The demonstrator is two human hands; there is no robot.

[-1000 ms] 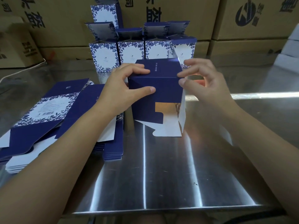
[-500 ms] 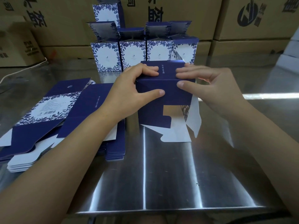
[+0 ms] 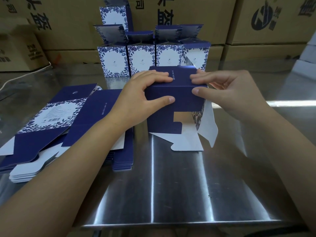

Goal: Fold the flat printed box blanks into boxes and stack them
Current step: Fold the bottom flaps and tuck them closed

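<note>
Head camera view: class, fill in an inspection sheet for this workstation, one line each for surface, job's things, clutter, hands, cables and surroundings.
Surface: shiny metal table, with bright reflections.
Job's things: half-folded box at centre, its near-end flaps open; flat blanks piled at the left; folded boxes in a row at the back, with more on top.
Clutter: nothing seen.
Hands: left hand and right hand each hold the half-folded box, thumb on its near face and fingers on top.
Cables: white cable lies across the far left.
Surroundings: printed brown cartons stacked behind the table.
</note>
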